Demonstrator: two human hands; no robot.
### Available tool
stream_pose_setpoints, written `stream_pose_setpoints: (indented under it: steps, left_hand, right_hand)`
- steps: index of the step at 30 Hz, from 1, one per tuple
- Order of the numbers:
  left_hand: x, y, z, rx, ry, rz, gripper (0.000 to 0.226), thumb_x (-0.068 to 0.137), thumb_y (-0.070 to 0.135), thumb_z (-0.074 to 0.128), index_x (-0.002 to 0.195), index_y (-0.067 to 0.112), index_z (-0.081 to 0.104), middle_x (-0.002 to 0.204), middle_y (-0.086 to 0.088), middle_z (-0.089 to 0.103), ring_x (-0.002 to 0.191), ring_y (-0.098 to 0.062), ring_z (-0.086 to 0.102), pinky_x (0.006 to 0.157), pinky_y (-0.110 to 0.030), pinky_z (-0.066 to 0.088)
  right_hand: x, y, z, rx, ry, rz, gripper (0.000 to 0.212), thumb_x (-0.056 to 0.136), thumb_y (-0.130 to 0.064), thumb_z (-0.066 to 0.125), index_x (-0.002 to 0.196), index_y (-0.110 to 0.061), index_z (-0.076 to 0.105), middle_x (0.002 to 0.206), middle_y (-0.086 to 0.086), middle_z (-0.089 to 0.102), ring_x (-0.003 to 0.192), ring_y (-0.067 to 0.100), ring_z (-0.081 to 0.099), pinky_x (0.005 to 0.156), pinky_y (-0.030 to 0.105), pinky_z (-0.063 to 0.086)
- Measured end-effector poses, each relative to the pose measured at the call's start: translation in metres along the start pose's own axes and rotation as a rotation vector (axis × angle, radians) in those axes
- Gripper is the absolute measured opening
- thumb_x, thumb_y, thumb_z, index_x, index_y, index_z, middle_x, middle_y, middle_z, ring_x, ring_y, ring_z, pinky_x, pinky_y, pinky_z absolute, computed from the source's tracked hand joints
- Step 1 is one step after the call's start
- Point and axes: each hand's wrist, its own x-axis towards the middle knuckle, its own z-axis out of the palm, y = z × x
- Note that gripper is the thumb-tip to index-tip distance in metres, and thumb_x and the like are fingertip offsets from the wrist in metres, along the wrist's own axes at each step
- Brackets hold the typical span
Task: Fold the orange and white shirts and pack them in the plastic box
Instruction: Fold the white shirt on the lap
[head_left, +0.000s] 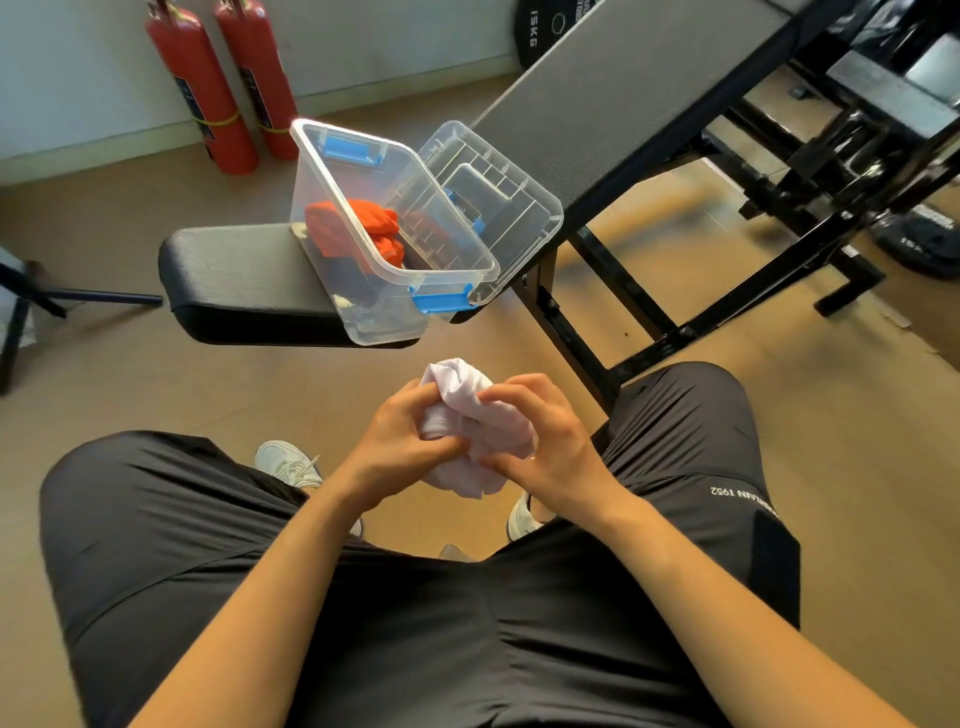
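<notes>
support: black padded bench (239, 270) | on it: clear plastic box (363, 312), its lid (519, 202) beside

Both forearms reach fwd over lap, left hand (400, 436) & right hand (545, 441) curled inward, fingers bent, grip closed.

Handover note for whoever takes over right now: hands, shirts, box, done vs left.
Left hand: shut on the white shirt, bunched into a small bundle between the knees.
Right hand: also gripping the white shirt from the other side.
Plastic box: open, on the bench seat; its clear lid leans behind it.
Orange shirt: already in the box.
Done: orange shirt packed.
Left: finish folding the white shirt, place it in the box.
</notes>
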Motion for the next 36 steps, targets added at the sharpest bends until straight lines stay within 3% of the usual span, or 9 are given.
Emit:
stream_pose_setpoints:
  steps: [6,12,16,18,22,25,28,32,36]
  left_hand:
    - [-0.007,0.012,0.003,-0.286,0.076,-0.103,0.051,0.081,0.046,0.069,0.123,0.018,0.066,0.106,-0.004,0.075,0.098,-0.024,0.075,0.073,-0.032,0.063]
    - [-0.004,0.001,0.002,0.072,0.331,-0.006,0.050,0.076,0.054,0.079,0.109,0.018,0.068,0.101,-0.003,0.070,0.095,-0.020,0.071,0.075,-0.036,0.064]
    - [-0.004,0.004,-0.008,0.176,0.268,0.155,0.036,0.079,0.031,0.084,0.108,0.017,0.070,0.107,-0.001,0.062,0.098,-0.014,0.064,0.076,-0.031,0.061]
    - [-0.005,0.011,-0.009,0.198,0.186,0.204,0.034,0.081,0.020,0.084,0.110,0.019,0.068,0.108,0.001,0.060,0.099,-0.013,0.063,0.075,-0.023,0.059]
    - [-0.010,0.018,-0.012,0.175,0.071,0.241,0.038,0.080,0.016,0.084,0.114,0.014,0.068,0.111,-0.001,0.063,0.101,-0.017,0.064,0.076,-0.024,0.060]
    - [-0.013,0.023,-0.019,0.107,0.090,0.243,0.044,0.075,0.013,0.088,0.112,0.014,0.065,0.109,-0.004,0.068,0.097,-0.021,0.068,0.074,-0.031,0.062]
    - [-0.013,0.026,-0.021,-0.024,0.099,0.232,0.043,0.073,0.022,0.087,0.105,0.019,0.058,0.117,-0.008,0.067,0.101,-0.031,0.071,0.071,-0.043,0.065]
    - [-0.012,0.024,-0.019,-0.058,0.160,0.206,0.038,0.081,0.011,0.083,0.109,0.014,0.057,0.119,-0.011,0.066,0.101,-0.034,0.070,0.073,-0.055,0.063]
    - [-0.010,0.027,-0.018,-0.154,0.191,0.167,0.028,0.087,0.005,0.073,0.106,0.008,0.052,0.125,-0.012,0.066,0.108,-0.031,0.071,0.078,-0.050,0.064]
  right_hand:
    - [-0.002,-0.001,0.015,-0.106,0.115,-0.136,0.040,0.082,-0.015,0.081,0.120,-0.022,0.070,0.125,0.004,0.056,0.118,0.019,0.049,0.089,0.020,0.052]
    - [-0.014,-0.008,0.022,0.013,0.040,-0.171,0.030,0.083,-0.008,0.075,0.112,-0.016,0.075,0.119,-0.003,0.068,0.115,0.014,0.057,0.092,0.028,0.054]
    - [-0.004,-0.007,0.000,0.187,0.098,-0.038,0.031,0.083,-0.007,0.078,0.113,-0.009,0.070,0.114,0.002,0.068,0.107,0.011,0.065,0.088,0.036,0.058]
    - [0.006,-0.006,-0.008,0.108,0.090,-0.043,0.053,0.080,-0.014,0.083,0.128,-0.014,0.060,0.128,0.003,0.060,0.118,0.011,0.059,0.098,0.033,0.055]
    - [0.015,-0.005,-0.013,0.126,-0.214,-0.004,0.096,0.083,-0.021,0.079,0.156,-0.037,0.019,0.154,-0.005,0.041,0.141,0.011,0.040,0.115,0.023,0.032]
    - [0.012,-0.002,-0.008,0.199,-0.247,0.002,0.094,0.086,-0.024,0.078,0.157,-0.040,0.018,0.133,-0.008,0.055,0.122,0.011,0.056,0.102,0.016,0.047]
    - [0.006,-0.003,0.004,0.326,-0.176,0.042,0.084,0.086,-0.022,0.079,0.152,-0.037,0.031,0.128,-0.008,0.058,0.113,0.017,0.060,0.092,0.026,0.058]
    - [0.002,-0.007,0.012,0.364,-0.099,0.056,0.079,0.088,-0.025,0.076,0.150,-0.044,0.031,0.132,-0.008,0.056,0.117,0.016,0.059,0.092,0.025,0.057]
    - [0.006,-0.002,0.011,0.205,-0.210,0.000,0.072,0.095,-0.033,0.067,0.152,-0.050,0.027,0.134,-0.004,0.044,0.118,0.016,0.050,0.090,0.038,0.057]
